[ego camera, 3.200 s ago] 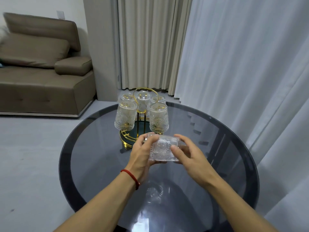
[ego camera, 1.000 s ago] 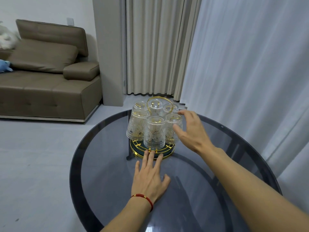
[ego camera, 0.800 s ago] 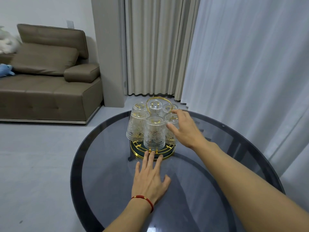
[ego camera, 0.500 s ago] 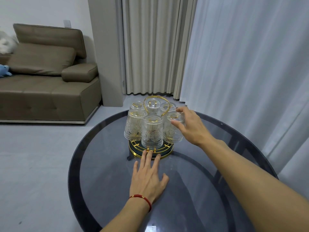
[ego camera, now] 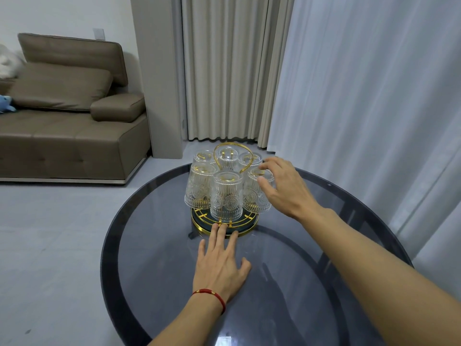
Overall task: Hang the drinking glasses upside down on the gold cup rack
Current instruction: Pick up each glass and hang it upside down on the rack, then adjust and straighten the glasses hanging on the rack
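On the round dark-glass worktop (ego camera: 154, 245) the gold cup rack (ego camera: 224, 227) stands just beyond the flat, spread, empty left hand (ego camera: 220, 264), whose fingertips touch its base rim. Six ribbed drinking glasses hang inverted; the right hand (ego camera: 283, 187) loosely cups the near-right glass (ego camera: 254, 196), thumb and fingers at its upturned base. This looks like the final seating: let go gently without tipping it.

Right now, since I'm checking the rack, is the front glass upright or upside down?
Upside down. The front glass hangs on the gold rack with its thick base on top and its wider mouth facing down.
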The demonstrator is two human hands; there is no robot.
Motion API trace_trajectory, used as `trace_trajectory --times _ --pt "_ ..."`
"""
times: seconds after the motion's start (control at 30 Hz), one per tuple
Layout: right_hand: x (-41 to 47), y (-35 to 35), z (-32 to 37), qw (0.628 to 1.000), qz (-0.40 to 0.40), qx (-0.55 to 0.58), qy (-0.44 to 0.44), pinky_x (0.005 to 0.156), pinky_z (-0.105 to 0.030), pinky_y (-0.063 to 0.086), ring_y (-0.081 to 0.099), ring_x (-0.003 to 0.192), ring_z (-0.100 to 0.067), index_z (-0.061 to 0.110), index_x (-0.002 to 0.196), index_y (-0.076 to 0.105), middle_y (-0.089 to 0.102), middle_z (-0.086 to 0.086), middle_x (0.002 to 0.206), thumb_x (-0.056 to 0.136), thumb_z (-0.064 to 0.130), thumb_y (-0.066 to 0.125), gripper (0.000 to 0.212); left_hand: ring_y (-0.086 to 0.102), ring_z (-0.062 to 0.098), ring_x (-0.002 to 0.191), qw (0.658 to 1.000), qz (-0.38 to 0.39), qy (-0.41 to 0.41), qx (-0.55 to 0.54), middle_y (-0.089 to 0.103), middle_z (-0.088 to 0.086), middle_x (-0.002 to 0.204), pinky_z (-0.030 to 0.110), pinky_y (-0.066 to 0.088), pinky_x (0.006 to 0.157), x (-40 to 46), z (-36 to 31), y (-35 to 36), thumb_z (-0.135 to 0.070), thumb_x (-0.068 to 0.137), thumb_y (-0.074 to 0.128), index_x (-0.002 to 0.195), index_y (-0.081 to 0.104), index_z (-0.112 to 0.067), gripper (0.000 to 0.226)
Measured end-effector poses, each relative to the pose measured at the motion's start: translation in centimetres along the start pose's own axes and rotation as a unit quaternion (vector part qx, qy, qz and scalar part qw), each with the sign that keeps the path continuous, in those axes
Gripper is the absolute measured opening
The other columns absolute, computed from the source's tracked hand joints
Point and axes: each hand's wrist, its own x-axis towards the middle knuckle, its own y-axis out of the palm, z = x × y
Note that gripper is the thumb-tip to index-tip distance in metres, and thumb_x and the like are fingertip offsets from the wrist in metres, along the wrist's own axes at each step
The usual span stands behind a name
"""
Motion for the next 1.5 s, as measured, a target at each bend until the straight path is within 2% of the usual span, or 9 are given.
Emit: trace_trajectory --times 0.17,0.37,0.63,0.77,0.93,1.13,1.27,1.4,1.5 --pt "-0.5 -0.5 0.0 0.999 0.036 0.025 -0.027 0.116 -0.037 0.037 0.047 0.137 -0.013 0.015 0.142 0.054 0.059 -0.001 0.141 0.100 0.020 0.054 0.042 -0.014 0.020 0.153 1.000 -0.001 0.001 0.000 0.000 0.004 0.170 0.049 0.005 0.124 0.0 -0.1 -0.2 -0.054 0.094 0.033 0.158 0.019 -0.027 0.071" --pt "-1.1 -0.7 -0.8 0.998 -0.001 0.067 0.009 0.109 -0.025 0.034 0.050 0.133 -0.011 0.016 0.135 0.060 0.063 0.003 0.135 0.103 0.018 0.052 0.033 -0.014 0.020 0.153 1.000 0.001 0.000 0.001 -0.001 0.004 0.170 0.048 0.005 0.124 -0.1 -0.2 -0.4 -0.054 0.094 0.033 0.158 0.020 -0.024 0.071" --pt "-1.4 -0.4 -1.2 0.997 -0.015 0.068 0.018 0.108 -0.024 0.031 0.045 0.134 -0.011 0.020 0.131 0.064 0.059 0.002 0.136 0.102 0.016 0.054 0.031 -0.014 0.020 0.153 1.000 0.003 -0.001 0.002 -0.001 0.004 0.170 0.048 0.005 0.124 -0.1 -0.1 -0.3 -0.054 0.094 0.031 0.157 0.021 -0.023 0.072" --pt "-1.5 -0.1 -1.2 0.997 -0.035 0.071 0.018 0.108 -0.024 0.030 0.042 0.130 -0.005 0.020 0.130 0.065 0.055 0.009 0.129 0.101 0.015 0.056 0.031 -0.014 0.020 0.153 1.000 0.006 -0.003 0.003 -0.002 0.004 0.170 0.049 0.005 0.124 0.0 -0.2 -0.4 -0.055 0.094 0.032 0.158 0.020 -0.022 0.072" --pt "-1.4 0.0 -1.1 0.996 -0.047 0.078 0.015 0.103 -0.014 0.027 0.040 0.124 0.001 0.020 0.128 0.066 0.055 0.012 0.124 0.100 0.012 0.057 0.030 -0.014 0.020 0.153 1.000 0.009 -0.003 0.004 -0.002 0.005 0.170 0.049 0.005 0.125 0.0 -0.1 -0.4 -0.055 0.095 0.032 0.158 0.019 -0.022 0.072" --pt "-0.7 -0.7 -0.4 0.989 -0.097 0.106 0.041 0.102 -0.028 0.042 0.053 0.114 -0.009 0.016 0.117 0.073 0.069 0.003 0.118 0.095 0.006 0.058 0.028 -0.013 0.020 0.153 1.000 0.008 -0.002 0.005 -0.001 0.004 0.170 0.050 0.007 0.124 0.1 -0.1 -0.2 -0.055 0.095 0.032 0.158 0.020 -0.022 0.072" --pt "0.8 -0.9 0.3 0.984 -0.096 0.120 0.091 0.089 -0.012 0.037 0.054 0.111 -0.010 0.013 0.120 0.071 0.069 -0.001 0.120 0.097 0.009 0.056 0.028 -0.013 0.020 0.153 1.000 0.006 -0.003 0.003 0.000 0.004 0.170 0.050 0.007 0.124 0.1 0.0 -0.1 -0.055 0.094 0.032 0.158 0.021 -0.022 0.073" --pt "4.4 -0.9 0.7 0.976 -0.004 0.120 0.181 0.092 -0.030 0.040 0.056 0.116 -0.021 0.014 0.141 0.059 0.059 -0.007 0.143 0.101 0.021 0.051 0.042 -0.013 0.020 0.153 1.000 0.002 -0.003 0.003 0.000 0.003 0.170 0.049 0.006 0.125 0.1 0.1 0.1 -0.056 0.094 0.031 0.158 0.021 -0.022 0.073" --pt "6.5 -1.2 0.7 0.977 0.080 0.103 0.171 0.114 -0.044 0.040 0.051 0.137 -0.028 0.013 0.145 0.055 0.056 -0.008 0.151 0.098 0.030 0.043 0.052 -0.013 0.020 0.154 1.000 0.001 0.000 0.006 0.001 0.003 0.170 0.049 0.007 0.124 0.1 0.0 0.1 -0.055 0.093 0.031 0.157 0.022 -0.022 0.073"
